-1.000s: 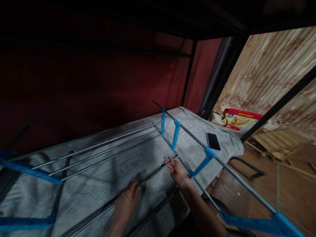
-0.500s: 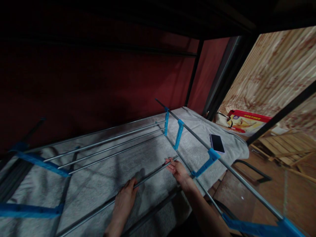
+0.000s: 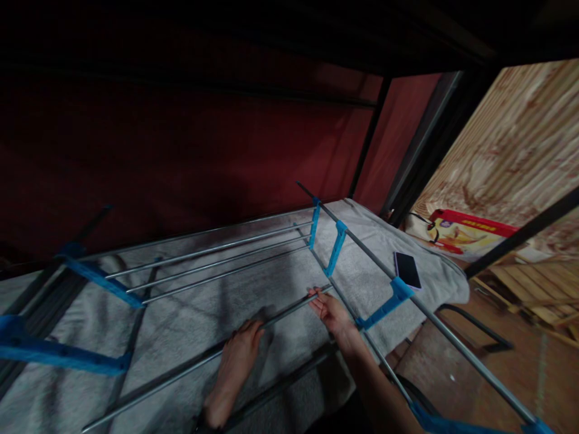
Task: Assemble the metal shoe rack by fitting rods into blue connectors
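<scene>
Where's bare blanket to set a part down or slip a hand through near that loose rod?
Bare grey blanket lies between the three fitted rods and the loose rod, and right of the blue brackets toward the phone. It is crowded at the rod's right end, where the left hand and right hand grip.

Dim under a dark bunk frame (image 3: 425,163); deep red wall (image 3: 181,157) behind; brown floor (image 3: 456,367) at right; wooden pallet (image 3: 538,289) beyond.

No text is showing clearly enough to read. The red box (image 3: 470,232) by the wall is carrying some print along its top edge, but it is blurring into unreadable marks, and nothing else is bearing any label.
</scene>
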Available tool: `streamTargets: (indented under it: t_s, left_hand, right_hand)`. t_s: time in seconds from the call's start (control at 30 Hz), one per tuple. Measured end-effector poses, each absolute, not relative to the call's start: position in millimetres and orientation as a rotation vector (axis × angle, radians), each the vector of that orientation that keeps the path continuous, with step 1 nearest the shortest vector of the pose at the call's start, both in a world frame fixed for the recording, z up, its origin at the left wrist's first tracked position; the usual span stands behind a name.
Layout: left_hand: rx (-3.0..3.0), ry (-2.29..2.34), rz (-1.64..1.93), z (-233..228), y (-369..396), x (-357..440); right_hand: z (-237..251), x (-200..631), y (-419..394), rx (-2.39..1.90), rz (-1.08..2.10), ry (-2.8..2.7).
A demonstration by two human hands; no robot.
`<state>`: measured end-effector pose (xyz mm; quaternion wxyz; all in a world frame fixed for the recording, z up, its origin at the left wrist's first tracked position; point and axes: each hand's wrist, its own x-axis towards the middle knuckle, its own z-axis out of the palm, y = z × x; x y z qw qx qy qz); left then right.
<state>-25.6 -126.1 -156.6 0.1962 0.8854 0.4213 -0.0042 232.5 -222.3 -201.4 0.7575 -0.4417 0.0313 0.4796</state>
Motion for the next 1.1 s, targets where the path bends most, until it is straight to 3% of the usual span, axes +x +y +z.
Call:
streamTargets:
  t_s: [1.1]
  left_hand:
    - [2.365, 1.264, 0.088, -150, -98, -2]
  right_hand:
    - [-180, 243, -191, -0.912, 1.005, -0.012]
